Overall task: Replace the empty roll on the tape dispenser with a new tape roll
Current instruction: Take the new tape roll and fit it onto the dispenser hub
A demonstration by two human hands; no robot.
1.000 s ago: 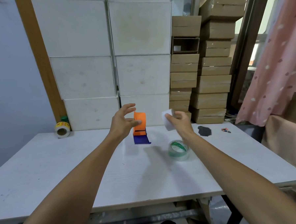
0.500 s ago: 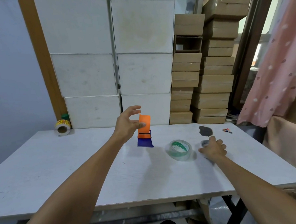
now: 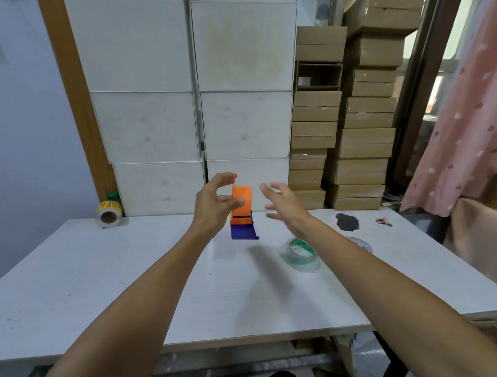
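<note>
- Head view looks down on a white table [image 3: 102,282], with both bare forearms reaching forward over it.
- Left hand [image 3: 213,204] grips the dispenser [image 3: 242,214] — thumb on the orange upper part, fingers curled over its top — and holds it up off the table, upright, its blue base lowest.
- Right hand [image 3: 283,206] is empty, fingers spread, just right of the dispenser and not touching it.
- New tape roll [image 3: 300,253], clear with a green-printed core, lies flat on the table under the right forearm, nearer than the dispenser and to its right.
- Another ring [image 3: 359,244], pale and low, lies just right of that forearm; whether it is the empty core I cannot tell.
- Dark patch [image 3: 347,221] marks the table beyond it.
- Label roll [image 3: 109,214] stands at the far left edge, against stacked white boxes [image 3: 152,127].
- Brown cartons [image 3: 354,142] are piled to the right of those boxes.
</note>
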